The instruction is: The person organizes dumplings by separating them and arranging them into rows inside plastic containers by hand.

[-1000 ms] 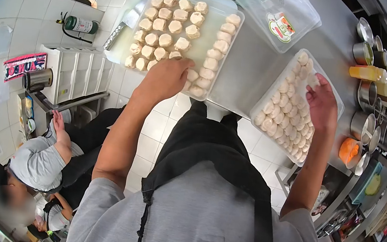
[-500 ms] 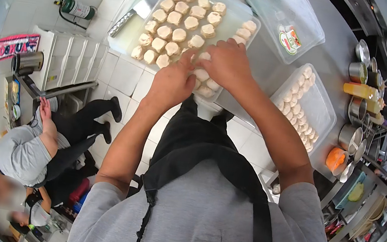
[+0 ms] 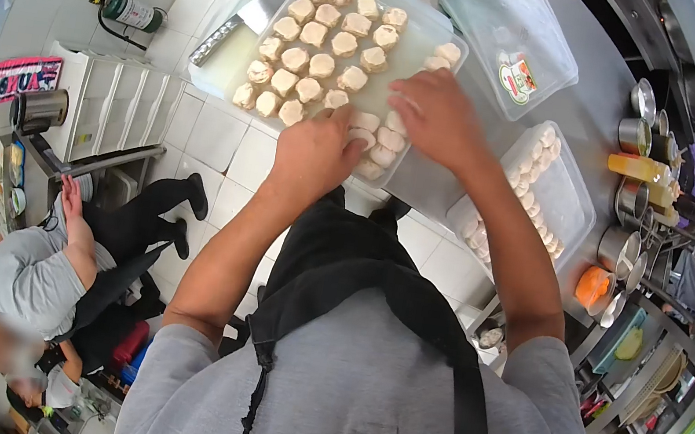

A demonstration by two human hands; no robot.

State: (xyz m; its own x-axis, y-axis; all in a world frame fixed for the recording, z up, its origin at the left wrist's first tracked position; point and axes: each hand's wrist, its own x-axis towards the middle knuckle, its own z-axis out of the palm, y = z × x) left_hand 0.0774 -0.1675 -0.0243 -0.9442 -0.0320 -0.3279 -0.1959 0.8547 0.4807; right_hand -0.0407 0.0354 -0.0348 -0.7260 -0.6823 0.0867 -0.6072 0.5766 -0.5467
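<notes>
A clear plastic tray [image 3: 458, 33] on the steel table holds rows of pale, flat-topped dough pieces [image 3: 313, 33]. Smoother, rounder dough balls [image 3: 389, 139] are grouped along its near right side. My left hand [image 3: 312, 152] is at the tray's near edge, thumb and fingers curled around a dough ball [image 3: 362, 138]. My right hand [image 3: 442, 122] hovers above the tray's right side, its fingers apart and slightly blurred, nothing visible in them. Two or so more dough balls [image 3: 447, 52] sit just beyond it. What lies beneath my right palm is hidden.
To the right stands a second clear container [image 3: 575, 209] with more dough pieces. Behind it lies a clear plastic box [image 3: 556, 60] with a label. A cleaver [image 3: 220, 37] rests left of the tray. Pots and bottles [image 3: 643, 170] line the right side. Co-workers [image 3: 38, 271] are at lower left.
My right hand has moved right and slightly down, away from my left hand. My left hand has shifted slightly down, and more round dough balls show between the hands.
</notes>
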